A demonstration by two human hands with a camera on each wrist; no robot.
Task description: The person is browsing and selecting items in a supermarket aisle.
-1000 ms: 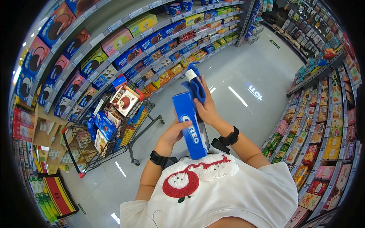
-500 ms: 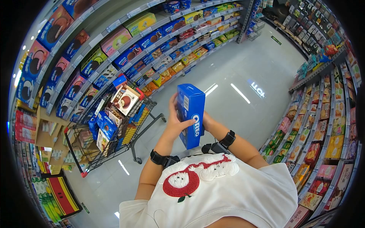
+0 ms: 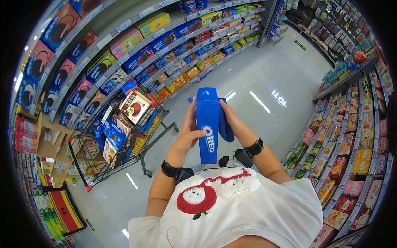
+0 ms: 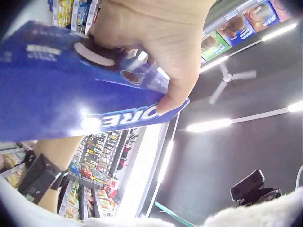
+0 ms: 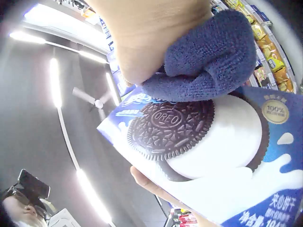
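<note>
A blue Oreo cookie box [image 3: 207,120] is held in front of the chest, its narrow side with the logo facing the head camera. My left hand [image 3: 188,133] grips it from the left, with the thumb pressed by the logo. On the other side, my right hand [image 3: 232,118] holds a folded dark blue cloth [image 3: 226,127] against the box. In the right wrist view the cloth [image 5: 208,61] lies bunched under the hand, over the printed cookie front [image 5: 213,137]. The left wrist view shows the left thumb [image 4: 171,100] bent over the box edge.
A shopping cart [image 3: 77,163] with boxes in it, one of them another Oreo pack [image 3: 115,134], stands at the left. Behind it runs a shelf of cookie packs [image 3: 140,58]. More snack shelves [image 3: 343,153] line the right side, with grey tiled floor [image 3: 256,78] between.
The box has turned in the hands and now stands straighter. The cloth, raised at the box's top a second ago and hidden half a second ago, now shows at its right side.
</note>
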